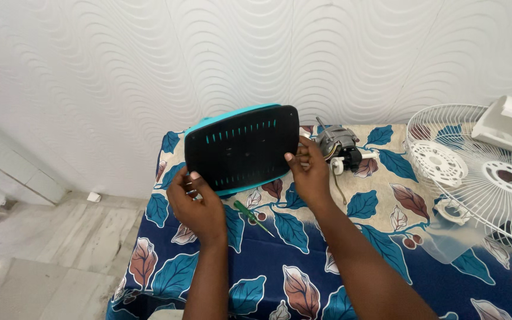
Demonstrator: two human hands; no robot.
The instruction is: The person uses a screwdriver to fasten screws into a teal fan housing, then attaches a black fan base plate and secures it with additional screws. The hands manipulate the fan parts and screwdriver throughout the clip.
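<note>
- A black slotted cover (241,148) with a teal rim was held up off the desk (327,278), tilted, its dark face turned toward the camera, in front of the white wavy wall (149,59).
- The left hand (197,207) gripped the cover at its lower left corner, fingers curled around the edge.
- The right hand (310,175) clasped the cover's right edge, fingertips pressed on the rim, so the cover sat between both hands.
- Just below the cover, a green-handled screwdriver (251,216) lay on the desk's leaf-print cloth, between the two wrists.
- Just right of the cover, behind the right hand, a small motor (339,148) with a metal shaft and wires rested on the desk.
- Well to the right of the cover lay a white wire fan grille (475,172), with a white plastic housing (511,125) resting at its far edge.
- A clear plastic blade piece (451,243) lay near the grille's lower rim, well apart from the cover.
- Left of and below the cover, a pale marble floor (42,249) showed.
</note>
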